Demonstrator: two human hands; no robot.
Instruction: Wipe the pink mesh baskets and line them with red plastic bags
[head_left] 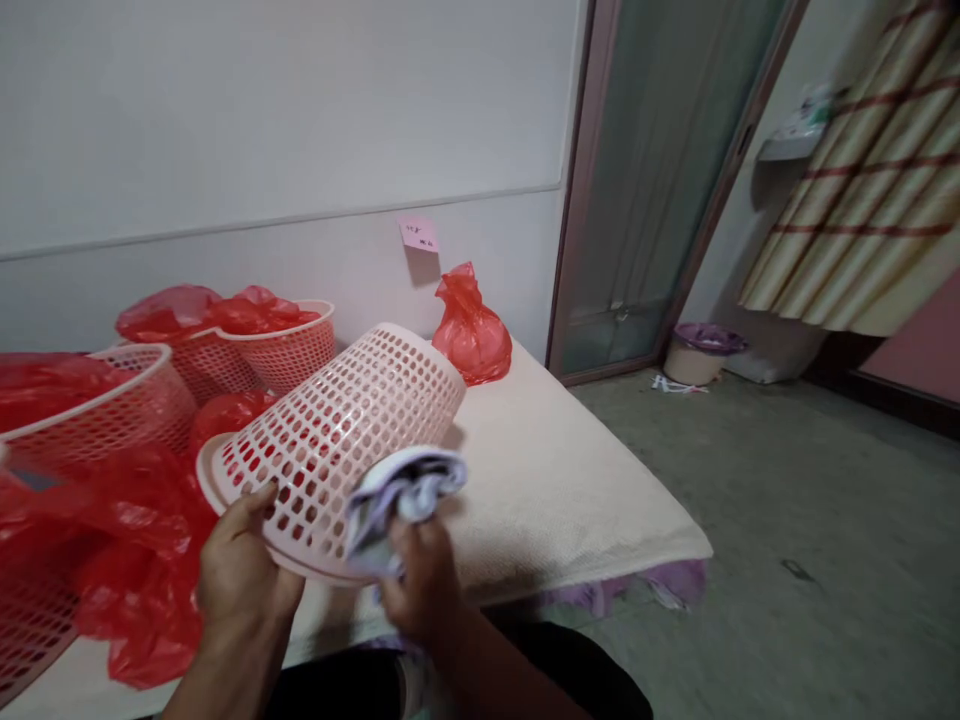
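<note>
A pink plastic basket point(360, 400) with a wall full of holes lies tilted on its side in front of me, its rim toward my lower left. My left hand point(244, 560) grips that rim, with the thumb over the outer wall. In my right hand point(424, 580) is a bunched white and lavender cloth point(401, 500), a little blurred, held against or close by the basket's near side; I cannot tell whether it touches. Part of the right fingers is hidden by the cloth.
More pink baskets point(289, 355) with red plastic bags stand at the left, and a loose red bag point(150, 560) lies beside my left hand. A tied red bag point(471, 335) sits at the wall on the cream-covered bed point(570, 480). A bin point(694, 360) stands on the floor.
</note>
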